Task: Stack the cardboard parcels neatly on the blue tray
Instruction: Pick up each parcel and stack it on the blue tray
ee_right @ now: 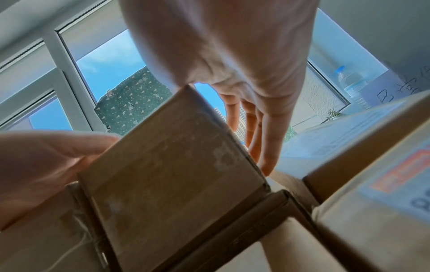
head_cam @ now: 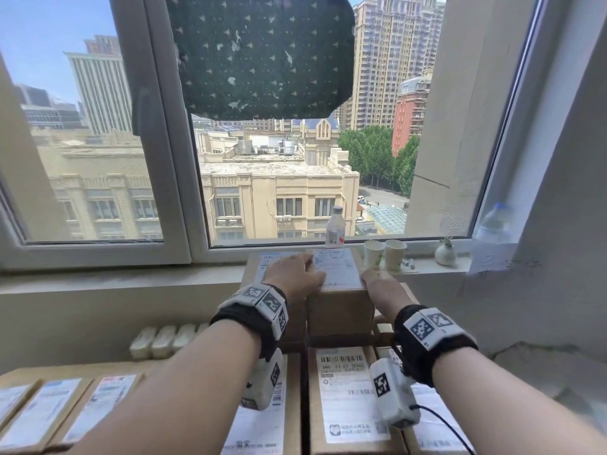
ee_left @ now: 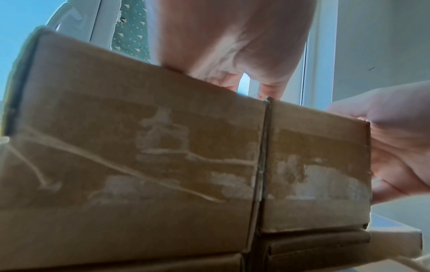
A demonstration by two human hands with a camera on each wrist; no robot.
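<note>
The top parcel point(head_cam: 338, 284) sits at the window end of the stack, touching its neighbour parcel point(head_cam: 262, 274) on the left. The left hand point(head_cam: 295, 274) lies flat on top, fingers straight; the right hand point(head_cam: 381, 284) presses the right side, fingers extended. Square its edges flush with that neighbour before releasing. No blue tray is visible.

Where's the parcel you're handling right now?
Head view, centre: the parcel tops the stack by the windowsill, flush beside another top parcel, between left hand and right hand.
</note>
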